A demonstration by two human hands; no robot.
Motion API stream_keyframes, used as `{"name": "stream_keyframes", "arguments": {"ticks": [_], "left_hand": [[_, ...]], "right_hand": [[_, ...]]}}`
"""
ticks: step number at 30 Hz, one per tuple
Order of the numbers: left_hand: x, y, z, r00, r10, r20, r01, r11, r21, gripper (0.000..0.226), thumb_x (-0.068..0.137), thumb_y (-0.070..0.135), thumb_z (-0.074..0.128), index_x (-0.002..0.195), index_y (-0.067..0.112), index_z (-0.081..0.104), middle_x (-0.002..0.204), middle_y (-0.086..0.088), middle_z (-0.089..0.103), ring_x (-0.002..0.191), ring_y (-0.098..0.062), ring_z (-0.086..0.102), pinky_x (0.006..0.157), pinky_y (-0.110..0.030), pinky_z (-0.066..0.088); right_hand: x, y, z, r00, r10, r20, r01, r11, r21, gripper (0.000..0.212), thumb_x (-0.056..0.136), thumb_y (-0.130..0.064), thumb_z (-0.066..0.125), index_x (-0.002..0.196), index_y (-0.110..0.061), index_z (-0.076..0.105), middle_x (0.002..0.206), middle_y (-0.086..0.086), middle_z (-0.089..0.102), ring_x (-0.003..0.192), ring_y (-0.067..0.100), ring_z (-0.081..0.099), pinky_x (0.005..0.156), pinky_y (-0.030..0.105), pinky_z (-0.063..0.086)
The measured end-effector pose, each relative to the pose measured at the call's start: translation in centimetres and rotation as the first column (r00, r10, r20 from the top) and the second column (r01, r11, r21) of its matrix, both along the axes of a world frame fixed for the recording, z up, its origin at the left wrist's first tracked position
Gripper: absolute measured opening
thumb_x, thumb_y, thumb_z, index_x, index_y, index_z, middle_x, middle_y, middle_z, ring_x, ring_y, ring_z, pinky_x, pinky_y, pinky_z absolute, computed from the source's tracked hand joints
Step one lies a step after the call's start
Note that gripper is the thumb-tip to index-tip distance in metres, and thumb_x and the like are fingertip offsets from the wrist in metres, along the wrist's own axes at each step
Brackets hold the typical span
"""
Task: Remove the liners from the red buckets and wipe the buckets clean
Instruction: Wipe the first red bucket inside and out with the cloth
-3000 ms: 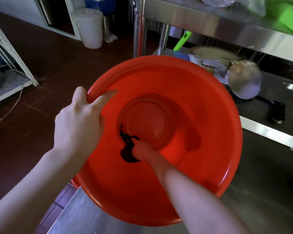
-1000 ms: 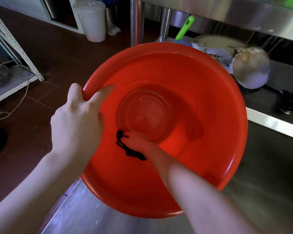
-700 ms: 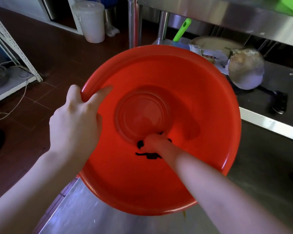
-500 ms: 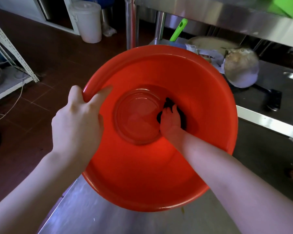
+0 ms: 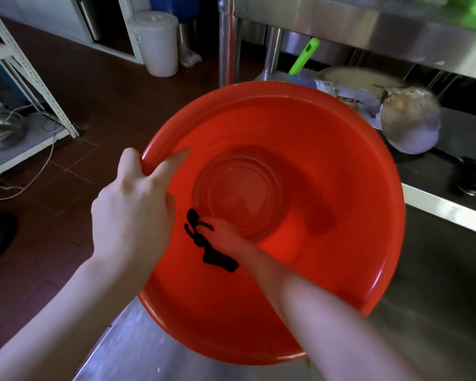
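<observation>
red bucket (image 5: 327,149) sits tilted toward you on the steel table (image 5: 149,353), its rolled rim caught in your left hand (image 5: 132,213): thumb inside, fingers wrapped over the outer edge. your right hand (image 5: 226,237) is deep inside, fingers bunched on a dark cloth (image 5: 217,259) and pressing it to the wall just beside the round base, on the side nearest your left hand. no liner shows in this bucket, so that part looks done here and the wiping seems under way. the far wall beyond your right hand likely needs a pass, and any other buckets are out of sight. the plastic is smooth, glossy and flares wide. the base is flat with faint rings. the cloth is limp and stringy.
</observation>
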State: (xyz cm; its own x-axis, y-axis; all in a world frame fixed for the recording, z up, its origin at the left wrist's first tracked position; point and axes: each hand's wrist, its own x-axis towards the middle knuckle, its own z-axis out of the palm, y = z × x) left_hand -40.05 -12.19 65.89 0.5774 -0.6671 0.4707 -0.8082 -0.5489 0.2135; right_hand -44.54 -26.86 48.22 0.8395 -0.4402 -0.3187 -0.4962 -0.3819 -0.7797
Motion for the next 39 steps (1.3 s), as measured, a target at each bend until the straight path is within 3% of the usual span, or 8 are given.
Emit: {"name": "stream_keyframes", "arguments": {"ticks": [6, 10, 14, 18, 24, 27, 30, 39], "left_hand": [[0.4, 0.1, 0.0, 1.000, -0.007, 0.001, 0.007, 1.000, -0.002, 0.068, 0.075, 0.001, 0.064, 0.135, 0.033, 0.056, 0.084, -0.010, 0.034, 0.043, -0.025, 0.034, 0.045, -0.028, 0.034], [0.6, 0.0, -0.1, 1.000, -0.011, -0.004, 0.011, 1.000, -0.004, 0.070, 0.072, -0.001, 0.066, 0.133, 0.032, 0.058, 0.082, -0.008, 0.032, 0.042, -0.021, 0.029, 0.045, -0.025, 0.032], [0.9, 0.0, -0.3, 1.000, -0.017, -0.007, 0.017, 1.000, -0.010, 0.070, 0.072, -0.002, 0.067, 0.133, 0.032, 0.058, 0.082, -0.007, 0.032, 0.042, -0.021, 0.029, 0.045, -0.026, 0.032], [1.4, -0.5, -0.1, 0.998, 0.041, -0.047, -0.041, 0.999, -0.003, 0.070, 0.073, -0.001, 0.067, 0.134, 0.033, 0.057, 0.082, -0.008, 0.034, 0.042, -0.024, 0.033, 0.046, -0.028, 0.035], [1.6, 0.0, -0.2, 0.995, 0.067, -0.069, -0.066, 0.998, 0.023, 0.070, 0.076, -0.001, 0.064, 0.137, 0.034, 0.054, 0.083, -0.010, 0.036, 0.045, -0.027, 0.038, 0.046, -0.031, 0.038], [2.0, 0.0, -0.1, 0.995, 0.066, -0.072, -0.065, 0.998, 0.026, 0.070, 0.077, 0.000, 0.063, 0.137, 0.035, 0.054, 0.083, -0.011, 0.037, 0.046, -0.029, 0.041, 0.046, -0.034, 0.043], [1.9, -0.1, -0.1, 0.994, 0.077, -0.073, -0.075, 0.997, 0.031, 0.069, 0.077, 0.002, 0.062, 0.137, 0.036, 0.053, 0.083, -0.011, 0.037, 0.044, -0.028, 0.041, 0.045, -0.037, 0.047], [1.2, -0.3, 0.1, 0.995, 0.059, -0.084, -0.057, 0.998, 0.020, 0.071, 0.079, 0.003, 0.062, 0.139, 0.038, 0.049, 0.087, -0.009, 0.034, 0.047, -0.021, 0.030, 0.048, -0.032, 0.036]], "right_hand": [[3.6, -1.2, 4.9, 0.716, -0.581, 0.387, 0.453, 0.809, 0.376, 0.027, 0.099, -0.011, 0.051, 0.123, -0.004, 0.062, 0.122, 0.016, 0.065, 0.114, 0.030, 0.060, 0.101, 0.032, 0.043], [3.1, -4.5, 5.8, 0.675, -0.450, 0.584, 0.705, 0.626, -0.333, 0.032, 0.098, -0.025, 0.050, 0.127, -0.016, 0.062, 0.132, 0.005, 0.061, 0.121, 0.024, 0.056, 0.095, 0.034, 0.040], [1.9, -7.3, 1.7, 0.981, -0.191, 0.030, 0.136, 0.571, -0.809, 0.050, 0.100, -0.046, 0.036, 0.148, -0.032, 0.034, 0.162, -0.002, 0.019, 0.148, 0.018, 0.017, 0.114, 0.049, 0.019], [2.3, -6.9, -1.4, 0.995, 0.024, -0.094, -0.092, 0.556, -0.826, 0.053, 0.094, -0.042, 0.045, 0.146, -0.035, 0.037, 0.161, -0.003, 0.020, 0.147, 0.022, 0.020, 0.111, 0.061, 0.023], [0.0, -4.2, -4.6, 0.858, 0.461, -0.227, -0.335, 0.168, -0.927, 0.043, 0.087, -0.037, 0.052, 0.129, -0.040, 0.059, 0.147, -0.013, 0.046, 0.129, 0.009, 0.051, 0.106, 0.047, 0.041], [2.2, -5.8, -2.3, 0.879, 0.399, -0.260, -0.413, 0.366, -0.834, 0.062, 0.092, -0.038, 0.053, 0.150, -0.033, 0.031, 0.163, -0.004, 0.014, 0.147, 0.017, 0.021, 0.117, 0.049, 0.018], [4.5, -7.7, 0.6, 0.999, -0.014, -0.050, -0.026, 0.695, -0.719, 0.080, 0.087, -0.044, 0.061, 0.153, -0.030, 0.019, 0.164, 0.002, 0.005, 0.149, 0.024, 0.009, 0.114, 0.049, 0.025], [-5.2, -8.7, 2.0, 0.895, -0.160, -0.417, -0.195, 0.701, -0.686, 0.053, 0.094, -0.014, 0.051, 0.145, -0.024, 0.040, 0.153, 0.009, 0.033, 0.134, 0.032, 0.040, 0.097, 0.040, 0.046]]}}
